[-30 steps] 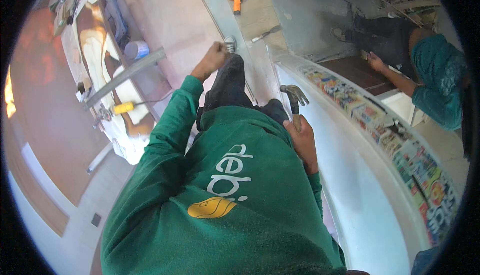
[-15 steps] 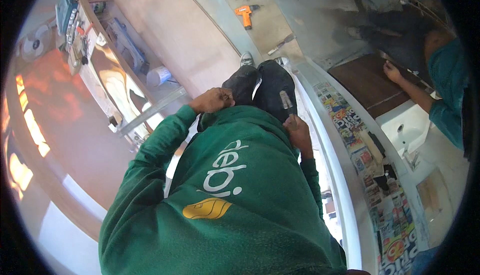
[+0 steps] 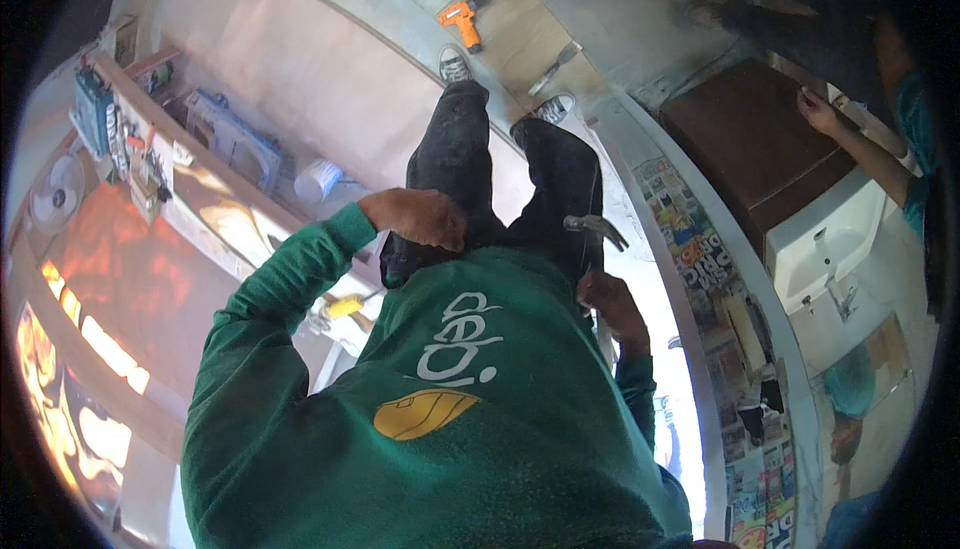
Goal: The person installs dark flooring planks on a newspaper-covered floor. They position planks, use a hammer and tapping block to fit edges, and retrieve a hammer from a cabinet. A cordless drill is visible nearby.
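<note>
I look down my own green sweatshirt (image 3: 440, 419), dark trousers (image 3: 500, 179) and grey sneakers (image 3: 455, 64). My left hand (image 3: 415, 219) rests knuckles-up on the left hip of the trousers, its fingers curled under and hidden. My right hand (image 3: 608, 304) sits low at my right side, closed around the handle of a hammer (image 3: 595, 226). The hammer's steel head points forward beside my right thigh.
An orange drill (image 3: 462, 21) and a flat hand tool (image 3: 555, 67) lie on the floor ahead. A shelf with tools (image 3: 150, 149), a white tub (image 3: 318, 179) and a yellow-handled tool (image 3: 345, 306) are left. Right: newspaper strip (image 3: 700, 239), brown cabinet (image 3: 745, 144), white basin (image 3: 835, 239), another person's hand (image 3: 820, 109).
My left hand has come back from a reach forward and settled on my hip. The hammer stays in my right hand. My legs now stretch out to the sneakers.
</note>
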Motion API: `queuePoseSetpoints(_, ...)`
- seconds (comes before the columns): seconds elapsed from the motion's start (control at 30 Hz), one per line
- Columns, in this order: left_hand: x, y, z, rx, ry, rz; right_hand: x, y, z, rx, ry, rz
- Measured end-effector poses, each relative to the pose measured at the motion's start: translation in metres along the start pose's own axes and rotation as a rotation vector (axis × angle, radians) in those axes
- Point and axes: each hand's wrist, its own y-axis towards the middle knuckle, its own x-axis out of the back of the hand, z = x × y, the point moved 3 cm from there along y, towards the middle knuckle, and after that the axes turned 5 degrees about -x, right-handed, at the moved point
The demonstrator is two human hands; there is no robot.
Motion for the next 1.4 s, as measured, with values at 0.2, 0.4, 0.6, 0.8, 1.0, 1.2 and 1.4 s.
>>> queuePoseSetpoints(0.2,0.159,0.045,0.129,0.089,0.009,-0.424,-0.032,0.051,0.059,-0.142,0.052,-0.286)
queuePoseSetpoints(0.4,0.250,0.121,0.193,0.253,0.020,-0.779,0.043,0.211,0.156,0.231,0.315,-0.447)
queuePoseSetpoints(0.6,0.306,0.237,0.328,0.153,-0.121,-1.185,0.189,0.417,0.206,0.117,-0.348,-0.670)
queuePoseSetpoints(0.8,0.372,0.322,0.450,0.237,-0.087,-1.396,0.248,0.543,0.222,0.333,-0.895,-0.742)
queuePoseSetpoints(1.0,0.435,0.332,0.488,0.240,0.201,-1.839,0.311,0.656,0.190,0.413,-1.065,-0.698)
queuePoseSetpoints(1.2,0.488,0.339,0.492,-0.039,0.280,-2.228,0.376,0.735,0.211,0.294,-1.224,-0.550)
queuePoseSetpoints(1.4,0.516,0.359,0.508,-0.332,0.105,-2.228,0.419,0.802,0.245,0.299,-1.353,-0.616)
